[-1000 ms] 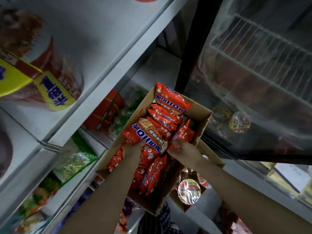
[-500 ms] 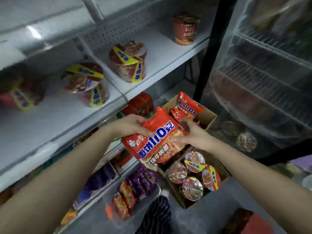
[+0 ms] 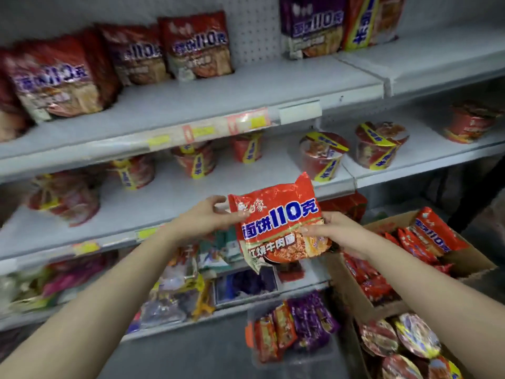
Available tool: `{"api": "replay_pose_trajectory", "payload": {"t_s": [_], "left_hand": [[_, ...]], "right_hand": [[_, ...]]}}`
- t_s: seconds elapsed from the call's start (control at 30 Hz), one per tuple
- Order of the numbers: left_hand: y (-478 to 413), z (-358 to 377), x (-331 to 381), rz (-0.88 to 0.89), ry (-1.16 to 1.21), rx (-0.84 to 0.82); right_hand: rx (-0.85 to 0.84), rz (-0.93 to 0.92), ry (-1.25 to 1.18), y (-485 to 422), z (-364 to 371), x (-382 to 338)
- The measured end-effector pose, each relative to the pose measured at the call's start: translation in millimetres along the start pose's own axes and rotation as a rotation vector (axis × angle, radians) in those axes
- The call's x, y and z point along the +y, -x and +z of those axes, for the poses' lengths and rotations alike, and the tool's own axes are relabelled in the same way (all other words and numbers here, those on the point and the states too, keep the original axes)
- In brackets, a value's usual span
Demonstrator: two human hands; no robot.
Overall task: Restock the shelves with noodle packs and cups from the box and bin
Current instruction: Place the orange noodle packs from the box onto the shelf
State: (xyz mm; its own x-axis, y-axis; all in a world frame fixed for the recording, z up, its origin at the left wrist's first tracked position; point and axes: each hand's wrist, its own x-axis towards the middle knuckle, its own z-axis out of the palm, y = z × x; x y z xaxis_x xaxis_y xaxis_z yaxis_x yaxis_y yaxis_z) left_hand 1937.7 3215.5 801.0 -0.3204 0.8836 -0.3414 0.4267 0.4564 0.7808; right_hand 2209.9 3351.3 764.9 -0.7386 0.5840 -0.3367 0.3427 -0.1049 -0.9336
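Note:
I hold a red noodle pack (image 3: 278, 222) with blue "110" lettering upright in front of the shelves. My left hand (image 3: 207, 217) pinches its upper left edge. My right hand (image 3: 336, 231) grips its right side, thumb across the front. A cardboard box (image 3: 470, 261) at the right holds several more red packs (image 3: 426, 236). A second box at the bottom right holds noodle cups (image 3: 404, 340). The upper shelf (image 3: 246, 91) carries several red packs (image 3: 54, 77) and a purple pack (image 3: 311, 26); the middle shelf (image 3: 191, 198) carries noodle cups (image 3: 322, 154).
A clear bin (image 3: 295, 326) with red and purple packs stands on the floor below the held pack. Lower shelves (image 3: 191, 272) hold mixed snack bags. Price tags (image 3: 246, 123) line the shelf edges. A dark frame (image 3: 481, 198) stands at the far right.
Both hands lifted the red pack out of the box and up toward the shelves. The view swung up from the box to the upper shelves.

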Motion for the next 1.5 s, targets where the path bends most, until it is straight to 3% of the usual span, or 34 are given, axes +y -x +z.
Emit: {"api": "replay_pose_trajectory", "payload": {"t_s": [0.17, 0.4, 0.57, 0.8, 1.0, 1.2, 1.5], "left_hand": [[66, -88, -45, 0.021, 0.094, 0.028], [122, -242, -81, 0.13, 0.103, 0.377], [135, -322, -97, 0.166, 0.089, 0.483], [94, -398, -94, 0.238, -0.03, 0.704], [28, -434, -96, 0.186, -0.115, 0.762], [-12, -447, -103, 0.031, -0.364, 0.843], [-22, -452, -87, -0.137, -0.647, 0.868]], "right_hand": [[-0.045, -0.147, -0.045, -51, 97, -86], [-0.13, -0.357, -0.065, -109, 250, -201], [-0.131, -0.471, 0.111, -144, 307, -261], [0.019, -0.634, 0.421, -210, 319, -336], [0.16, -0.66, 0.695, -276, 314, -361], [0.228, -0.567, 0.784, -346, 303, -359], [0.28, -0.539, 0.816, -346, 308, -365]]}}
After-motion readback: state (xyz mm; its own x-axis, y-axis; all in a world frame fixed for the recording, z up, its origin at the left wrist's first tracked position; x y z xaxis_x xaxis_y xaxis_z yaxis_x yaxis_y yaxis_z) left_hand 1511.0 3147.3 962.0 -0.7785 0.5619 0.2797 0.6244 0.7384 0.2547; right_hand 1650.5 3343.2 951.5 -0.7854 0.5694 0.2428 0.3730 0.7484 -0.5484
